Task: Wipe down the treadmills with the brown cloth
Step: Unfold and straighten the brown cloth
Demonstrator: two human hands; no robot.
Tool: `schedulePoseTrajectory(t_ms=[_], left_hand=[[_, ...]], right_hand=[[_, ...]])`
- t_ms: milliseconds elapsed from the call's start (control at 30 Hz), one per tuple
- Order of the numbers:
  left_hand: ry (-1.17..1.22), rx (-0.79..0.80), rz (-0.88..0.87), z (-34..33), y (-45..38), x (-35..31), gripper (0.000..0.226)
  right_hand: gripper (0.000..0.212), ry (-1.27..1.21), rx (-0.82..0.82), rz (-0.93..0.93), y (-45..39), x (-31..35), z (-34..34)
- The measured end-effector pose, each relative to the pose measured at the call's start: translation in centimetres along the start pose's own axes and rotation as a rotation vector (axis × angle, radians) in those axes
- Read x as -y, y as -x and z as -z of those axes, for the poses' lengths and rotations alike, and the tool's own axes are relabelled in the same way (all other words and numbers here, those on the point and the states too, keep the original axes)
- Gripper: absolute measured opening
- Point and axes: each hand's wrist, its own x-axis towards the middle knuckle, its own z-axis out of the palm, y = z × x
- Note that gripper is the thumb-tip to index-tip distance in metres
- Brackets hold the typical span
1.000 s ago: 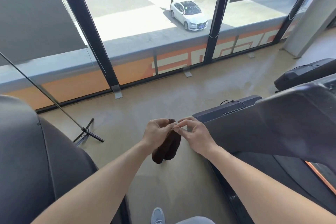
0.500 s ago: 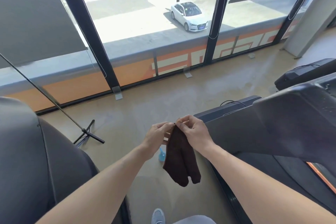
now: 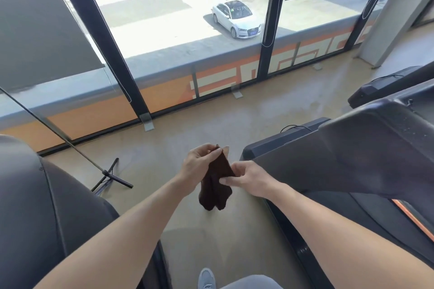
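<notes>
Head view: at centre frame the cloth [image 3: 217,183] is held in the air between 2 treadmills, touching neither. Its top corner is pinched by the left hand [image 3: 199,164], fingers curled, and a lower edge is pinched by the right hand [image 3: 249,179], apparently so it can be spread or refolded for wiping. The right treadmill [image 3: 352,159] is nearest; the left treadmill [image 3: 35,195] fills the lower left.

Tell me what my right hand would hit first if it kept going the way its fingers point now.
The brown cloth. The right hand points leftward and already pinches the cloth's edge; just beyond it, probably the left hand, though depth is unclear.
</notes>
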Motion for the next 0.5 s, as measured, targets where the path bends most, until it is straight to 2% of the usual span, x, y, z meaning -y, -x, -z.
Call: schedulePoseTrajectory(t_ms=[100,200,300,367,433,500], left_hand=[[0.109,-0.016,-0.034,0.8,-0.8,-2.1,0.011],[0.183,-0.067,-0.052,2.2,-1.3,-3.8,0.01],[0.174,-0.121,-0.057,4.7,-1.6,-3.9,0.019],[0.008,-0.153,-0.071,6.4,-1.7,-3.0,0.021],[-0.208,-0.236,-0.076,7.7,-1.8,-1.1,0.018],[-0.284,-0.31,-0.025,8.6,-1.8,1.3,0.017]], right_hand=[[0.03,0.087,0.087,-0.012,0.5,-1.1,-0.7],[0.034,0.129,0.091,-0.077,0.5,-2.7,-1.7],[0.032,0.296,0.091,-0.161,0.3,-5.1,-2.4],[0.026,0.512,0.016,-0.206,0.3,-5.7,-2.5],[0.02,0.77,-0.162,-0.216,0.3,-6.0,-2.4],[0.023,0.926,-0.297,-0.169,0.0,-6.1,-2.2]])
